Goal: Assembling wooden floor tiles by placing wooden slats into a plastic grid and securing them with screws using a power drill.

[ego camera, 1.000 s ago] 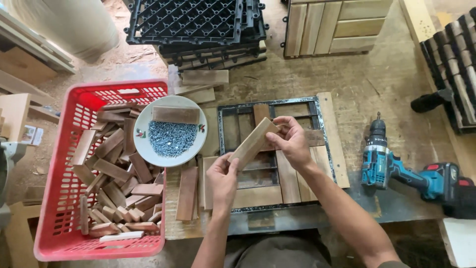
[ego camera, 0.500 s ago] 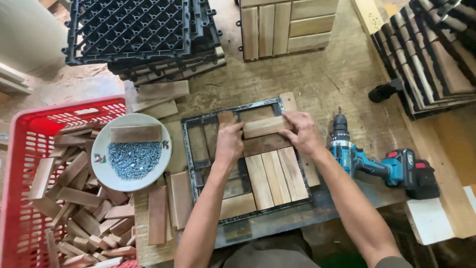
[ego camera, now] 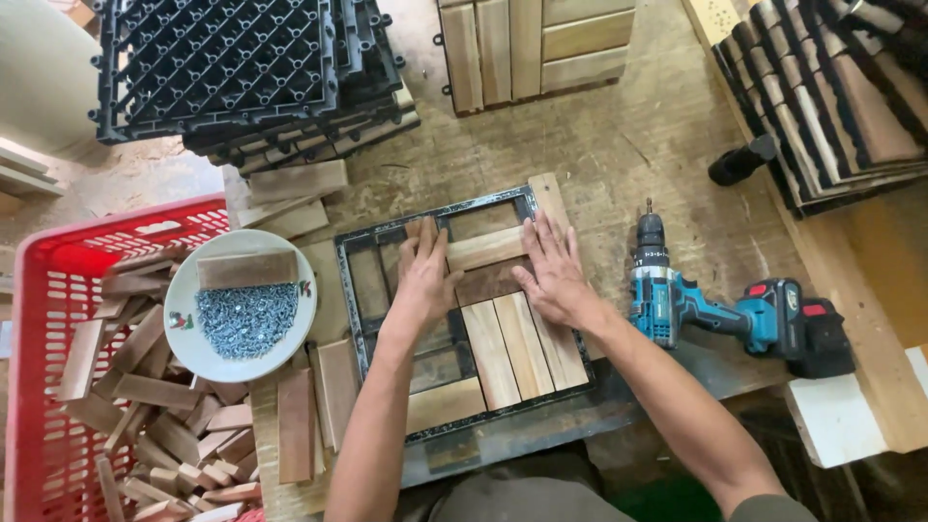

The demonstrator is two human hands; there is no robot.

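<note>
Red plastic marks the far left, where a crate (ego camera: 58, 319) holds a loose heap of short wood offcuts (ego camera: 145, 406). Just beside it, overlapping its rim, we see a white bowl (ego camera: 184, 329) with a pile of small grey screws (ego camera: 246, 319) and one wood block (ego camera: 246, 269) lying across its upper part. Above the bowl sits a stack of black plastic grid tiles (ego camera: 222, 58), with a few loose slats (ego camera: 290, 184) under its edge. Further along, more slats (ego camera: 309, 406) lie on the bench (ego camera: 628, 145) just left of a black square frame (ego camera: 348, 290). Inside the frame we have several wood slats already laid, three upright ones (ego camera: 522, 348) at the lower right and one flat one (ego camera: 445, 404) at the lower left. Our left hand (ego camera: 425, 275) lies flat, fingers spread, on the frame's middle, touching the left end of a pale cross slat (ego camera: 488, 246). Our right hand (ego camera: 551, 271) lies open and flat too, pressing on that slat's right end and the dark piece (ego camera: 488, 282) below it; neither hand grips anything. Above, a finished wooden tile (ego camera: 541, 43) rests on the bench. Right of the frame lies a blue cordless drill (ego camera: 715, 309), apart from our hands, and a stack of slatted tiles (ego camera: 831, 97) fills the upper right corner.
</note>
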